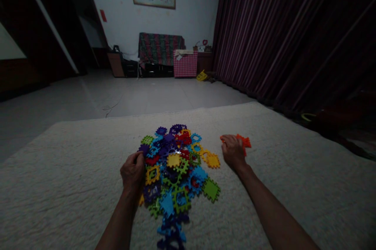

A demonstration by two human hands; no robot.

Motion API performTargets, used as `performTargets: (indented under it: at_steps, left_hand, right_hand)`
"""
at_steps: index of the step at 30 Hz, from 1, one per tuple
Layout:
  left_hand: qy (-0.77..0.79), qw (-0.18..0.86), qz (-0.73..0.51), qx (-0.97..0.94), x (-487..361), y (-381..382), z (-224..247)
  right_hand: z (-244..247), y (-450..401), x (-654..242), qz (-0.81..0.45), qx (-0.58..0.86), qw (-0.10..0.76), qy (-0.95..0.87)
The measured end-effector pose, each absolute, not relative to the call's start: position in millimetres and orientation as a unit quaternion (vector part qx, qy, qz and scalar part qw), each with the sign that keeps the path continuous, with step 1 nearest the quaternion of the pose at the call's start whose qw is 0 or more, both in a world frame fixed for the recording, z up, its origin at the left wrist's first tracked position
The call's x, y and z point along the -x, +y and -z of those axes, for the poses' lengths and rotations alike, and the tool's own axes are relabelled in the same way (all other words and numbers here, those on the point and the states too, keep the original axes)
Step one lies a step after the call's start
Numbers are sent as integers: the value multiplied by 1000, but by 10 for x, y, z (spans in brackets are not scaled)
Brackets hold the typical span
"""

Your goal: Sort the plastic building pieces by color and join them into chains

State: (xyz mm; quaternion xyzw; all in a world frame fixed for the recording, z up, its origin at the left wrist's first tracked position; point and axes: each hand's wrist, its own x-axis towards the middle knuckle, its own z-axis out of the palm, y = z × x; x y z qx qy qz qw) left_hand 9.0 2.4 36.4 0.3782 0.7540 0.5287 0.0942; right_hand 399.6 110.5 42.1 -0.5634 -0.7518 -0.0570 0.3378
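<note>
A heap of interlocking plastic toy pieces [173, 160] with notched edges, in purple, blue, green, yellow and red, lies on a pale fleecy cover. At the heap's left edge my left hand [132, 169] is closed with curled fingers, right beside a purple piece [143, 148]. Whether anything is inside it is hidden. To the right of the heap, my right hand [233, 151] rests low with its fingers bent over orange pieces [246, 142]. Some orange shows at its fingertips and more past its right side. A yellow square piece [213, 160] lies between heap and right hand.
Loose blue and purple pieces [172, 230] trail toward me from the heap. Past the far edge of the pale cover [88, 152] is a tiled floor [158, 93] with a thin cable [110, 107]. Purple curtains [258, 26] hang along the right.
</note>
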Motion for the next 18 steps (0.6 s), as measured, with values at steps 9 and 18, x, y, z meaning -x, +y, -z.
performTargets:
  at_steps: [9,18]
  left_hand:
    - [682,203,-632,-308,-117,19,-413]
    - [601,260,-721,-227,15,51,-451]
  right_hand:
    - [-538,756,-3465,-156,417,335,-830]
    - [-731,539,-3075,-140,336,399,-842]
